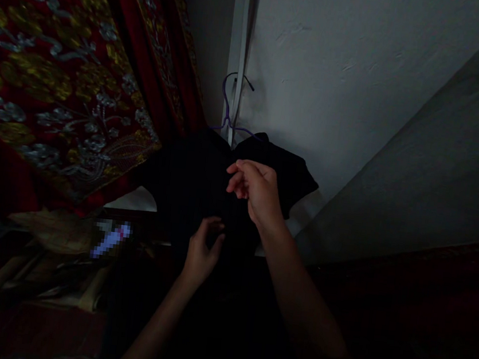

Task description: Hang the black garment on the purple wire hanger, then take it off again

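A black short-sleeved garment [197, 169] hangs on a purple wire hanger [227, 106] in front of a pale wall. My right hand [258, 190] is just below its neckline, fingers curled together as in a pinch. Whether cloth or something small is between those fingers cannot be made out in the dark. Lower down and to the left, my left hand [204, 250] is before the garment's front with its fingers bent and a gap between thumb and fingertips. Nothing shows in that gap, and contact with the cloth cannot be judged.
A red cloth with gold and silver embroidery [62, 67] hangs at the left. The hanger's hook is by a narrow white vertical strip [240, 24] on the wall. At lower left are a pale woven-looking object [56, 230] and a blurred bluish item [111, 241].
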Motion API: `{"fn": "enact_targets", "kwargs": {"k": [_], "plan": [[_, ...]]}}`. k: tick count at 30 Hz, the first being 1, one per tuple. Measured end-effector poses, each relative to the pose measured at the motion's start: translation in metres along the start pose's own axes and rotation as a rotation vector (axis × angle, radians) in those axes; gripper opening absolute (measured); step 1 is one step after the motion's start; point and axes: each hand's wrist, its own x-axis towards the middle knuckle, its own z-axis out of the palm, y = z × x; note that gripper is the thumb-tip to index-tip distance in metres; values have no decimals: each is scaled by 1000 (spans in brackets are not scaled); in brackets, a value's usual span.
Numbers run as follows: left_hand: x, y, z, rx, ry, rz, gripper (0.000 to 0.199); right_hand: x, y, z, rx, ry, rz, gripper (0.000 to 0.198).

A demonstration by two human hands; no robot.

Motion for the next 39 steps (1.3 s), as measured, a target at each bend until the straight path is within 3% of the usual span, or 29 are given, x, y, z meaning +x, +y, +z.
{"fn": "enact_targets", "kwargs": {"k": [5, 10, 13, 17, 23, 30, 32, 35, 37, 39], "plan": [[83, 74, -38, 69, 165, 400, 33, -11, 0, 0, -52, -12, -123, 27], [131, 116, -51, 267, 45, 601, 10, -4, -2, -1, -119, 19, -183, 27], [131, 118, -49, 332, 87, 648, 8, -4, 10, -2, -165, 36, -155, 27], [121, 108, -45, 309, 148, 603, 6, -5, 25, 0, -189, 45, -123, 29], [119, 97, -38, 208, 263, 544, 9, 3, 22, 1, -172, -8, -96, 26], [116, 95, -31, 152, 364, 529, 11, -4, 25, 7, -95, 51, -107, 26], [117, 96, -34, 160, 352, 543, 10, -7, 18, 10, -62, 47, -143, 27], [123, 102, -40, 261, 216, 580, 11, -6, 10, 12, -70, 70, -222, 28], [126, 108, -43, 330, 171, 625, 10, -2, 16, 11, -123, 104, -247, 29], [128, 117, -46, 345, 216, 681, 11, 3, 34, 9, -215, 120, -206, 30]]}}
